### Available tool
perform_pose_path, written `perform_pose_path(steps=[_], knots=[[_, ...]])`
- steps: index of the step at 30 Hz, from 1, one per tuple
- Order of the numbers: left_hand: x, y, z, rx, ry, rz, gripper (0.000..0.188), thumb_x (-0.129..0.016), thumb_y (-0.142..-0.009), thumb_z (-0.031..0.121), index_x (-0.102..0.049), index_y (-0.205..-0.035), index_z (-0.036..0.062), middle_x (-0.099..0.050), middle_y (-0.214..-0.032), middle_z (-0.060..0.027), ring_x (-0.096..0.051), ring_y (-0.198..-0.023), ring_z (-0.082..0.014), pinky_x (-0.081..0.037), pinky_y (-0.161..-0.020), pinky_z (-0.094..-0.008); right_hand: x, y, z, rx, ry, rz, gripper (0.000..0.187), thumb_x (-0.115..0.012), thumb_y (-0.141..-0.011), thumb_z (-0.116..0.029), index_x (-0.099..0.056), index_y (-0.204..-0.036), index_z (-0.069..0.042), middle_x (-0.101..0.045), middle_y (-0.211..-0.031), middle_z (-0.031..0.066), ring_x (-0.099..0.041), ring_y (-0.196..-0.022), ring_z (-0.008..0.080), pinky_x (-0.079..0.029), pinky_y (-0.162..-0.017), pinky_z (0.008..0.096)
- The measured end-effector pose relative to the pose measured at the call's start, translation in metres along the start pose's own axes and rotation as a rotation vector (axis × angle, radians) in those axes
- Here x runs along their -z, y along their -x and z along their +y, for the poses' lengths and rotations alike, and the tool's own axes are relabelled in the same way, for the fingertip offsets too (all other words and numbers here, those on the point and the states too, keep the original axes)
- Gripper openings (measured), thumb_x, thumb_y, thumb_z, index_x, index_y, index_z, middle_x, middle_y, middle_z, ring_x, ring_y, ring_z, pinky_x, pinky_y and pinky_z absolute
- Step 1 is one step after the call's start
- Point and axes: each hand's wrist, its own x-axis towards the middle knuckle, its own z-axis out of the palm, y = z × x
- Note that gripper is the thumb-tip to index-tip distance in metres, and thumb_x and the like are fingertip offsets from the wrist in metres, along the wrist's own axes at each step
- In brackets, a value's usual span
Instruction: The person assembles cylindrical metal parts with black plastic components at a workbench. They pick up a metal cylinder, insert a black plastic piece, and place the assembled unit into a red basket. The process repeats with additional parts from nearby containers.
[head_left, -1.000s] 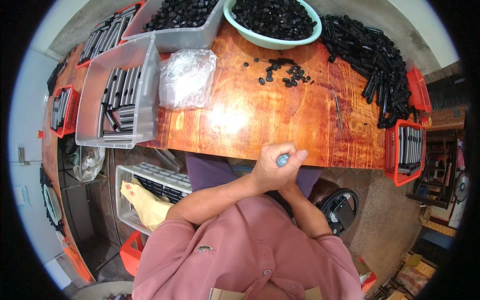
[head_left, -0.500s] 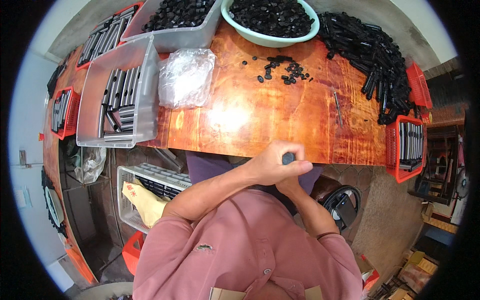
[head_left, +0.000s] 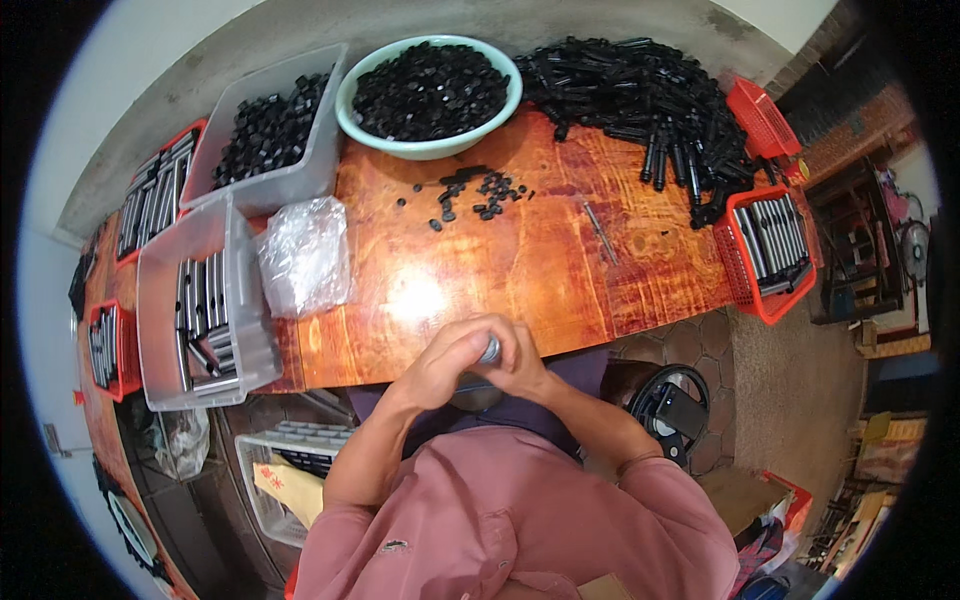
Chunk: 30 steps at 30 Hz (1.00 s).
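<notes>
Both left hand point(head_left: 436, 370) and right hand point(head_left: 523, 368) curl fingers around a dark-grey, round-ended cylinder point(head_left: 489, 349), apparently working it, next needing steady pressure.

Grey piece point(head_left: 490, 349) — between both hands point(head_left: 437, 368) point(head_left: 522, 368)

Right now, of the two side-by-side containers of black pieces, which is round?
The pale green bowl; the clear bin to its left has straight sides and corners.

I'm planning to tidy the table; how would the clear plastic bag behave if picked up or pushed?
The clear plastic bag is probably floppy, since its film is crumpled. It looks light, being thin and translucent. Pushed, it would likely slide over the glossy wooden tabletop.
</notes>
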Motion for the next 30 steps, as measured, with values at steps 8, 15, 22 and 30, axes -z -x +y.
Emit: perform_pose_path(steps=[8, 15, 22, 30], knots=[[-0.011, 0.005, -0.015, -0.012, 0.332, 0.175, 0.050, -0.038, -0.103, 0.044, -0.053, -0.079, 0.0028, -0.057, -0.073, -0.0117, -0.056, -0.071, -0.0238, -0.047, -0.083, -0.0396, 0.001, 0.008, -0.031, -0.044, 0.083, -0.049, 0.020, -0.077, -0.076, -0.008, -0.059, -0.084, -0.003, -0.061, -0.070, 0.0064, -0.061, -0.062, 0.0206, -0.051, -0.073, 0.0339], [0.005, -0.016, -0.038, 0.170, 0.729, 0.332, 0.057, -0.033, -0.105, 0.049, -0.052, -0.127, 0.0000, -0.067, -0.098, -0.0172, -0.065, -0.100, -0.0295, -0.052, -0.092, -0.0422, 0.020, -0.020, -0.052, -0.591, -0.729, -0.445, 0.022, -0.062, -0.097, -0.025, -0.055, -0.101, -0.005, -0.054, -0.071, 0.0064, -0.057, -0.062, 0.0171, -0.046, -0.060, 0.0293], [0.008, 0.001, -0.053, 0.229, 0.748, 0.482, 0.047, -0.047, -0.106, 0.041, -0.059, -0.124, 0.0000, -0.068, -0.093, -0.0101, -0.064, -0.071, -0.0111, -0.049, -0.051, -0.0188, 0.006, -0.004, -0.035, -0.624, -1.182, -0.394, 0.050, -0.035, -0.106, -0.048, -0.056, -0.113, -0.003, -0.063, -0.087, 0.0190, -0.063, -0.078, 0.0324, -0.049, -0.080, 0.0416], [0.014, 0.001, -0.071, 0.173, 0.832, 0.660, 0.034, -0.056, -0.103, 0.040, -0.059, -0.111, 0.0066, -0.067, -0.092, -0.0099, -0.065, -0.069, -0.0160, -0.050, -0.050, -0.0233, 0.006, -0.002, -0.028, -0.607, -1.004, -0.425, 0.053, -0.034, -0.107, -0.048, -0.052, -0.123, -0.001, -0.065, -0.102, 0.0189, -0.065, -0.092, 0.0300, -0.051, -0.089, 0.0413]])
